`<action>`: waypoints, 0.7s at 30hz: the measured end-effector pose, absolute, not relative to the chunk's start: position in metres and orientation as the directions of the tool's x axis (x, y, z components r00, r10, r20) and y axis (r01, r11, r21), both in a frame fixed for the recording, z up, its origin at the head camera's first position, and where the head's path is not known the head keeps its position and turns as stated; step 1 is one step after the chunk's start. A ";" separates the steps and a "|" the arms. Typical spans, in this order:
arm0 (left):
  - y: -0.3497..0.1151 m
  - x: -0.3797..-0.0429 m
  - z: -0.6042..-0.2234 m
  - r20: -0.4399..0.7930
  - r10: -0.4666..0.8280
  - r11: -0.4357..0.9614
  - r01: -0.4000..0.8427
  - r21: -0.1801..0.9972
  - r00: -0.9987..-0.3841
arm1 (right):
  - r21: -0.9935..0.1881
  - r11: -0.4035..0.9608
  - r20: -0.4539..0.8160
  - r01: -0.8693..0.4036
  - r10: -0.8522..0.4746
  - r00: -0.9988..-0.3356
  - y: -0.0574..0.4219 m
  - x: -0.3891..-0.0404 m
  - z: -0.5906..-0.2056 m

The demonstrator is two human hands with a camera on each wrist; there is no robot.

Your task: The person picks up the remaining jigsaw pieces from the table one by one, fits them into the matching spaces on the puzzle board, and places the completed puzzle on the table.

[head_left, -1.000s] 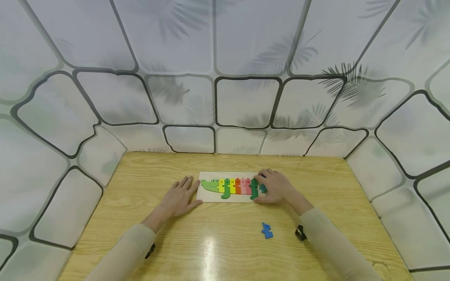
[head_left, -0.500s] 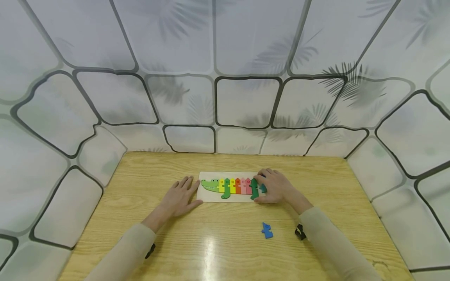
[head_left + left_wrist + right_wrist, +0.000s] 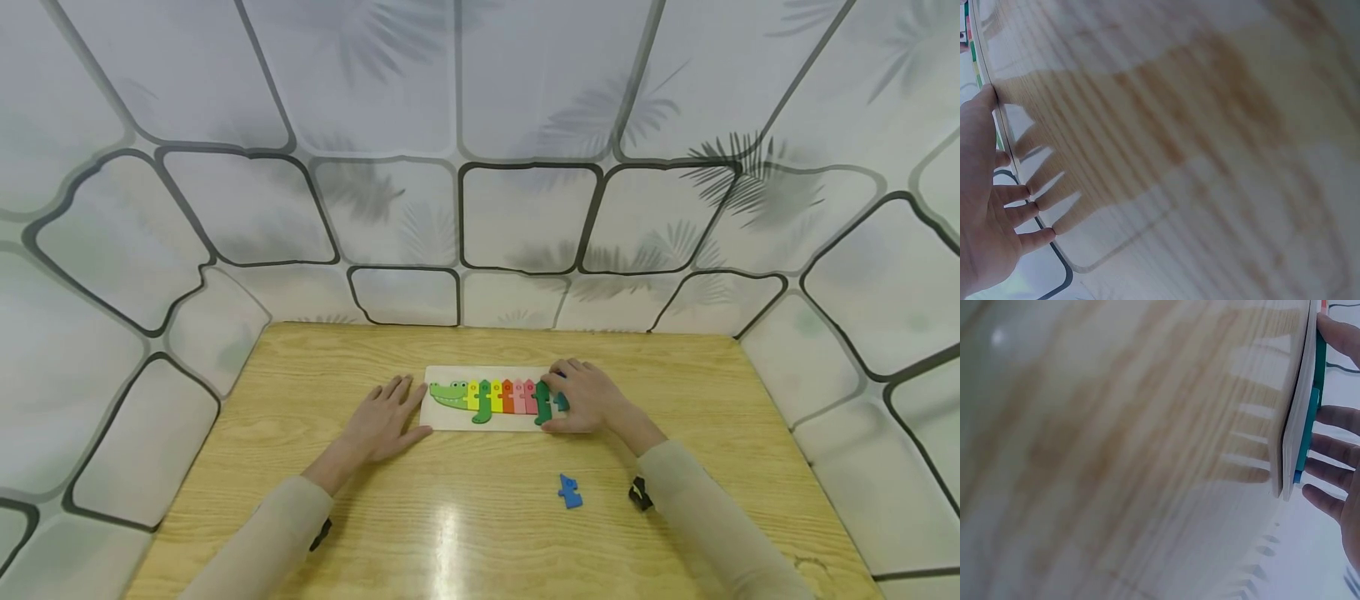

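Note:
A pale wooden puzzle board [image 3: 450, 422] lies on the table with a crocodile puzzle on it. The green head [image 3: 450, 396] is at the left, followed by yellow, green, orange, pink and dark green pieces. My left hand [image 3: 381, 425] rests palm down on the table, fingers spread, thumb and index fingertips at the board's left edge. Over the board's right end lies my right hand [image 3: 588, 400], partly hiding a teal piece [image 3: 562, 402]. In the right wrist view its extended fingertips touch the teal piece [image 3: 1308, 425] or come close to it. A loose blue puzzle piece [image 3: 570, 492] sits nearer to me.
The wood-grain table [image 3: 480, 517] reaches back to a wall [image 3: 525, 217] with a stone-and-leaf pattern, which also runs along both sides. Black bands show at both sleeves, the right one [image 3: 640, 495] close to the table.

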State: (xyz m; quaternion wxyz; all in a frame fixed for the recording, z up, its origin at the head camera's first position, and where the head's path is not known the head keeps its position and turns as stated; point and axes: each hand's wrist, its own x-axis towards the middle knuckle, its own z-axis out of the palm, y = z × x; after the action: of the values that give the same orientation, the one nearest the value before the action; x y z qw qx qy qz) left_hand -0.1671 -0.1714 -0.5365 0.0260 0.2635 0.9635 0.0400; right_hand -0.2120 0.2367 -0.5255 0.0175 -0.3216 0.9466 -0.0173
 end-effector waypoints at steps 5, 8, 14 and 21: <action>-0.171 -0.167 -0.535 -0.028 0.510 0.858 0.506 0.092 -0.860 | -0.046 0.796 -0.026 -0.603 -0.605 -0.796 0.237 -0.213 -0.527; -0.171 -0.167 -0.535 -0.029 0.509 0.858 0.505 0.094 -0.860 | -0.053 0.797 -0.025 -0.602 -0.604 -0.797 0.237 -0.213 -0.528; -0.171 -0.166 -0.534 -0.028 0.510 0.859 0.506 0.079 -0.860 | -0.055 0.794 -0.026 -0.606 -0.608 -0.794 0.236 -0.212 -0.527; -0.171 -0.166 -0.534 -0.029 0.510 0.859 0.507 0.073 -0.860 | -0.046 0.794 -0.034 -0.606 -0.608 -0.793 0.236 -0.213 -0.527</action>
State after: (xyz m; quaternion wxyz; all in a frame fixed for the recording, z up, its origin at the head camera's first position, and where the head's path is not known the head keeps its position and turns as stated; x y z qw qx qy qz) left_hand -0.1661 -0.1711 -0.5339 0.0237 0.2639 0.9637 0.0315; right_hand -0.2129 0.2364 -0.5275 0.0234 -0.3206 0.9468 -0.0163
